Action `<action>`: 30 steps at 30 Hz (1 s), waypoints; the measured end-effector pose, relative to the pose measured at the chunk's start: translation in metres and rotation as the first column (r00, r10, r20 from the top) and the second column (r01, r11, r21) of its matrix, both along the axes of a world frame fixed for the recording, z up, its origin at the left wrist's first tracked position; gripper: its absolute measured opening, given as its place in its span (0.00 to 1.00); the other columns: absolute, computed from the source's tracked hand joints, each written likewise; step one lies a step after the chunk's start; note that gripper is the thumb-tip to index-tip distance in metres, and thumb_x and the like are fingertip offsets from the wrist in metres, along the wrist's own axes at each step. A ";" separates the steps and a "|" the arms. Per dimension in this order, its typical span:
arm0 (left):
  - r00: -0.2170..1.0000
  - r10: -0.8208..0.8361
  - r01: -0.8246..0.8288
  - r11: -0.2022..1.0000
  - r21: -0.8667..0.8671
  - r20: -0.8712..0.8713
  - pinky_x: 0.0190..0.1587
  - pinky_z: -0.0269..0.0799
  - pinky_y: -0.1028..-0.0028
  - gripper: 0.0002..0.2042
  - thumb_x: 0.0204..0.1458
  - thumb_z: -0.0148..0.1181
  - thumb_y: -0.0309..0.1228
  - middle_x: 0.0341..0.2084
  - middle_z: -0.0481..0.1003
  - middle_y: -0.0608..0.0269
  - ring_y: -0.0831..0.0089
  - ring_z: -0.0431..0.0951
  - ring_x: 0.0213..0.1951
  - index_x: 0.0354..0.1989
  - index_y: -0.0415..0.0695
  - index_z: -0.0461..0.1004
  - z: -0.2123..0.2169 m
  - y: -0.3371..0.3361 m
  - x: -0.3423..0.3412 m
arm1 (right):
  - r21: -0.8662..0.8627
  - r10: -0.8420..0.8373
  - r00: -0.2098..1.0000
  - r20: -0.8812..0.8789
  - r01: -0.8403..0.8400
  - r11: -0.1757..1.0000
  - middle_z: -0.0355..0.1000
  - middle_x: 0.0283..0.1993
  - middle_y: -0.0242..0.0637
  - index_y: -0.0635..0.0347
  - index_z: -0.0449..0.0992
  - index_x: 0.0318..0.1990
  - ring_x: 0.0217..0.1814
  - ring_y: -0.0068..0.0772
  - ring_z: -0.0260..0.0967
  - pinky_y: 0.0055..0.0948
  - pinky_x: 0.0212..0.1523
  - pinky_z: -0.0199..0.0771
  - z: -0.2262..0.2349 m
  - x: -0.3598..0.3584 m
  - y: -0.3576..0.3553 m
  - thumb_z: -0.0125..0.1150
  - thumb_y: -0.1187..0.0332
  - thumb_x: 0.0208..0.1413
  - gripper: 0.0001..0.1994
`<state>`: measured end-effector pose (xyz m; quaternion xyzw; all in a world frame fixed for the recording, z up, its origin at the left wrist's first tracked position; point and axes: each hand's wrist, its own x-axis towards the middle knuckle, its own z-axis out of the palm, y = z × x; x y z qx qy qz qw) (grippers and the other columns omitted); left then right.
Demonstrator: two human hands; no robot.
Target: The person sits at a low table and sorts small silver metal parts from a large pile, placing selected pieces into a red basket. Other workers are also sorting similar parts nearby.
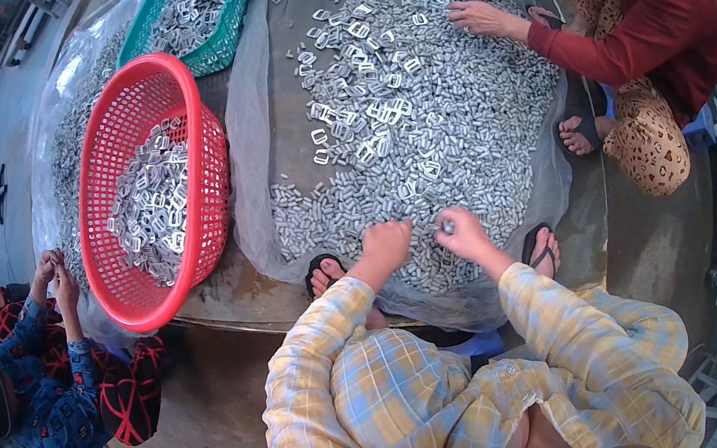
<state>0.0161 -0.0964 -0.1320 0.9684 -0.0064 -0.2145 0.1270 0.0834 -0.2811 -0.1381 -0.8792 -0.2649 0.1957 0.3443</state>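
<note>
A broad heap of small grey metal pellets (477, 150) lies on clear plastic sheeting in front of me. Flat metal buckles (385, 112) are strewn over its middle and far left part. My left hand (388, 245) is closed at the near edge of the heap, knuckles up, and its fingertips are hidden. Just right of it, my right hand (465, 234) is curled with a small grey metal piece (448, 227) between thumb and fingers. The two hands are a short way apart, both low over the pellets.
Left of the heap, a tilted red basket (195, 109) holds many buckles. Behind it stands a green basket (233, 34), also with buckles. A co-worker's hands (485, 15) work at the far right of the heap. Another person (55, 362) sits at the left. My sandalled feet flank the heap.
</note>
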 end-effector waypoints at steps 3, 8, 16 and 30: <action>0.997 -0.041 0.039 0.999 -0.032 -0.062 0.34 0.75 0.65 0.25 0.32 0.72 0.41 0.29 0.78 0.62 0.63 0.80 0.34 0.41 0.51 0.71 0.011 0.005 0.004 | 0.160 -0.164 0.711 -0.684 0.366 0.917 0.73 0.31 0.37 0.61 0.70 0.27 0.30 0.27 0.72 0.24 0.22 0.70 -0.003 0.028 -0.027 0.55 0.75 0.43 0.02; 0.996 -0.043 0.039 0.998 -0.054 -0.073 0.36 0.75 0.65 0.26 0.32 0.73 0.41 0.31 0.78 0.60 0.62 0.79 0.36 0.42 0.53 0.71 0.019 0.018 -0.001 | 0.342 0.137 0.538 -0.832 0.302 0.890 0.73 0.28 0.37 0.63 0.71 0.28 0.32 0.29 0.74 0.24 0.24 0.72 0.021 0.034 -0.039 0.54 0.74 0.46 0.02; 0.997 0.025 -0.034 0.992 -0.118 -0.072 0.38 0.74 0.64 0.26 0.31 0.72 0.42 0.33 0.78 0.60 0.62 0.79 0.37 0.44 0.55 0.74 0.009 0.028 0.001 | -0.200 0.153 0.942 -0.300 -0.219 0.955 0.69 0.19 0.36 0.60 0.66 0.21 0.25 0.32 0.73 0.35 0.24 0.68 0.016 0.009 -0.018 0.69 0.62 0.41 0.16; 0.951 0.303 -0.275 0.748 -0.604 -0.059 0.34 0.72 0.67 0.14 0.35 0.65 0.28 0.25 0.75 0.57 0.59 0.77 0.31 0.34 0.46 0.71 0.007 0.064 -0.010 | -0.227 0.202 0.979 -0.014 -0.200 0.953 0.74 0.33 0.39 0.53 0.71 0.37 0.35 0.45 0.72 0.41 0.34 0.70 0.006 -0.018 -0.027 0.67 0.64 0.43 0.14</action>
